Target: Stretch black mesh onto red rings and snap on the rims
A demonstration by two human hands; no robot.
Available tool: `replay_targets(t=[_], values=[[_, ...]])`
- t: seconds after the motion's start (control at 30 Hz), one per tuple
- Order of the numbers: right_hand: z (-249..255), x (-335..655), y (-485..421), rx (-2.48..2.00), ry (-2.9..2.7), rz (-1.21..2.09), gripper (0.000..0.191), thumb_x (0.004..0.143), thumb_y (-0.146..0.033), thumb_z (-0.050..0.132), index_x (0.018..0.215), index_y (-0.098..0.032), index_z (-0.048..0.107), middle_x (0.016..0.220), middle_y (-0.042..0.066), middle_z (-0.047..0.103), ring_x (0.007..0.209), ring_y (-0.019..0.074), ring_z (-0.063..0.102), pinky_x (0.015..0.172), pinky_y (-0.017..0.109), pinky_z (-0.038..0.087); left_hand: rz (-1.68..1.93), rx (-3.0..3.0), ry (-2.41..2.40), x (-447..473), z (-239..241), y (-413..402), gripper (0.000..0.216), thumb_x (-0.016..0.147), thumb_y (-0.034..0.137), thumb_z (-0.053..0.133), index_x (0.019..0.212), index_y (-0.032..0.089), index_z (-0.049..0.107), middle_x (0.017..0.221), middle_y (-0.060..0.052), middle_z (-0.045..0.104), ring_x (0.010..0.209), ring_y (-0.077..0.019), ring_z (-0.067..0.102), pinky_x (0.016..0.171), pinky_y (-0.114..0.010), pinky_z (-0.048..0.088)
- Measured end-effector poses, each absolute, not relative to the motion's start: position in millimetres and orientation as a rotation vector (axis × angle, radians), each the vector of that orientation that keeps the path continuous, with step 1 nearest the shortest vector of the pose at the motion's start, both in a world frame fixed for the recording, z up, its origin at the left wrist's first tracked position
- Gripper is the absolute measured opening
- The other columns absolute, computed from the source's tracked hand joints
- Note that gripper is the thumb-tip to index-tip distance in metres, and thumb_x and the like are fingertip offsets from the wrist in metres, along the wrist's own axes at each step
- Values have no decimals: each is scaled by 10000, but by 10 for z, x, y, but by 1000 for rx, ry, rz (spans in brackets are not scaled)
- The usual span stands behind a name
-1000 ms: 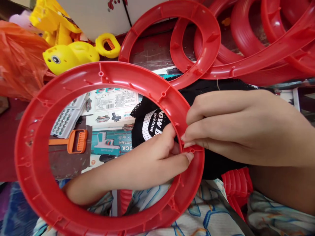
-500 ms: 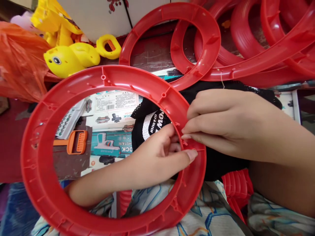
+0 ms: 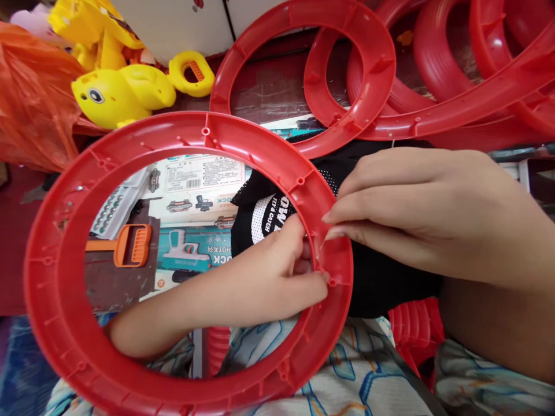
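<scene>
A large red plastic ring [image 3: 56,260], its ribbed hollow side facing me, is tilted up over my lap. My left hand [image 3: 277,268] reaches through its opening and grips the right part of the rim, the thumb lying on the hollow side. Just beyond that thumb, my right hand [image 3: 403,214] pinches a thin pale thread [image 3: 322,244] between thumb and fingers. The thread's lower end meets the ring near a small peg; how it is fixed there is too fine to tell.
More red rings [image 3: 351,121] overlap at the back right. Yellow toy figures [image 3: 121,92] and an orange plastic bag [image 3: 34,110] stand at the back left. Through the ring show printed boxes [image 3: 186,248], an orange handle [image 3: 133,245] and black cloth [image 3: 255,193].
The ring has turned slightly clockwise and shifted a little left with my left hand. My right thumb and fingertips have drawn slightly away from the rim, showing the thin thread.
</scene>
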State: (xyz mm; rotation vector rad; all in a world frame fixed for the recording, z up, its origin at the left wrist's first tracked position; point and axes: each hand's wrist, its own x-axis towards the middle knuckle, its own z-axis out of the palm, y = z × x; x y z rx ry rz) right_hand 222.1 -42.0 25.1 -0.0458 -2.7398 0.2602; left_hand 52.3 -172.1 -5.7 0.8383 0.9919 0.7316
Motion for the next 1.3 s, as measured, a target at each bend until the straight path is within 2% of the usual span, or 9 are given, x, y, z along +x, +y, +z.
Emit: replay_targets(t=[0.17, 0.37, 0.53, 0.6, 0.73, 0.9, 1.0, 1.13, 1.3], values=[[257, 2204, -416, -18, -2764, 405, 276, 988, -127, 447, 865, -181, 689, 883, 1, 677, 798, 111, 619, 662, 242, 469, 623, 871, 990, 552, -45, -1778, 316, 896, 94, 567, 1138, 238, 422, 925, 42, 495, 786, -80, 521, 694, -210, 482], [232, 2184, -374, -1, -2786, 410, 330, 1016, -168, 416, 810, -188, 673, 846, -12, 659, 765, 98, 603, 650, 230, 449, 710, 749, 883, 625, -71, -1760, 365, 882, 175, 654, 1163, 215, 426, 960, -4, 576, 876, -119, 587, 782, -245, 525], [252, 2186, -417, -58, -2770, 326, 346, 1026, -197, 438, 806, -158, 702, 860, 32, 664, 762, 117, 578, 648, 263, 443, 966, 615, 894, 692, -101, -1684, 147, 899, 259, 637, 941, 158, 539, 762, 9, 603, 668, -84, 572, 666, -201, 520], [263, 2197, -452, -133, -2731, 244, 337, 1026, -208, 453, 817, -157, 713, 893, 48, 664, 780, 127, 572, 663, 279, 445, 1012, 619, 952, 718, -107, -1663, 151, 864, 239, 667, 894, 165, 539, 719, 25, 591, 636, -86, 568, 646, -207, 516], [252, 2216, -461, -247, -2689, 107, 343, 1025, -291, 477, 794, -172, 701, 869, 51, 654, 819, 160, 582, 716, 321, 466, 1041, 743, 1079, 712, -106, -1658, 249, 836, 130, 635, 1021, 209, 486, 766, 49, 602, 670, -91, 564, 644, -200, 480], [223, 2192, -390, -82, -2767, 116, 379, 1037, -268, 421, 800, -173, 701, 803, 43, 670, 747, 158, 560, 685, 334, 455, 751, 870, 1057, 555, -106, -1639, 215, 838, 116, 584, 977, 207, 448, 810, 51, 489, 695, -90, 482, 638, -211, 423], [229, 2173, -384, 19, -2747, 258, 345, 1025, -203, 437, 841, -135, 720, 822, 55, 666, 755, 148, 558, 669, 304, 450, 574, 923, 996, 485, -82, -1647, 193, 839, 120, 548, 966, 206, 430, 812, 44, 475, 673, -93, 444, 602, -218, 396], [232, 2159, -402, 76, -2736, 409, 327, 1013, -151, 442, 823, -138, 708, 825, 35, 644, 770, 121, 562, 672, 255, 445, 383, 1193, 1165, 473, -18, -1704, 195, 843, 190, 573, 974, 207, 430, 808, 36, 493, 665, -109, 433, 564, -225, 379], [223, 2149, -404, 120, -2757, 558, 310, 1000, -129, 456, 786, -152, 679, 823, 8, 627, 777, 99, 559, 707, 231, 460, 330, 1282, 1165, 484, 12, -1778, 195, 840, 182, 589, 933, 213, 421, 787, 44, 506, 638, -104, 449, 549, -224, 392]])
